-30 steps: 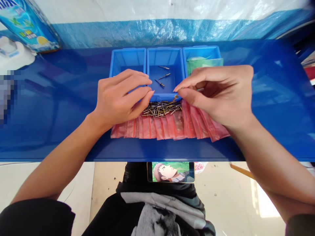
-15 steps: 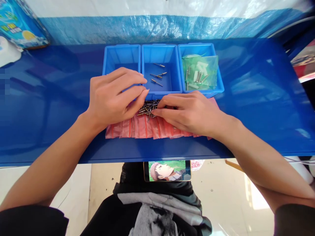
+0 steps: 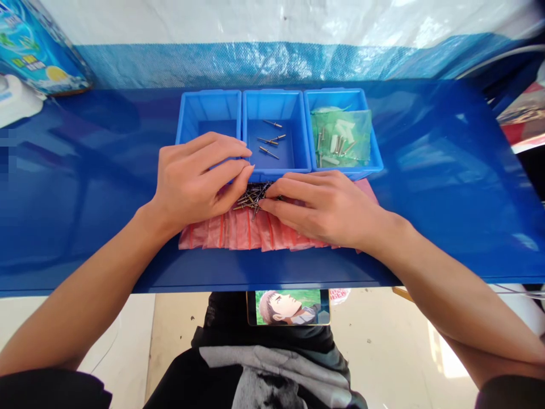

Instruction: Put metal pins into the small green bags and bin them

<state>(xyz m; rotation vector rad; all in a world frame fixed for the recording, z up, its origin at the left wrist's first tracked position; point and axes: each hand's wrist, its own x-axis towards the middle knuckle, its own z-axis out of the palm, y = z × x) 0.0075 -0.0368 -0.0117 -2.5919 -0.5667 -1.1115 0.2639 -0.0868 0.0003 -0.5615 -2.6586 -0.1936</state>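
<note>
A pile of small metal rivets point(image 3: 252, 196) lies on a row of red plastic bags point(image 3: 238, 232) at the table's front. My right hand point(image 3: 323, 205) reaches into the pile from the right, thumb and fingertips bent together at the rivets; what they pinch is hidden. My left hand point(image 3: 200, 179) hovers over the left bin point(image 3: 210, 97) and the bags, its fingers closed near the middle bin's front left corner; anything between its fingertips is too small to make out. Several rivets lie in the middle bin point(image 3: 281, 162). The right bin point(image 3: 377, 153) holds green bags point(image 3: 343, 133) with screws and white plugs.
The three blue bins stand side by side on the blue table point(image 3: 447, 187). A blue package point(image 3: 40, 57) and a white bottle point(image 3: 17, 102) are at the back left. A phone point(image 3: 289, 307) rests on my lap below the table edge.
The whole view has shifted slightly, so the table and bins appear lower. Both hands stay in nearly the same places over the bin and pile.
</note>
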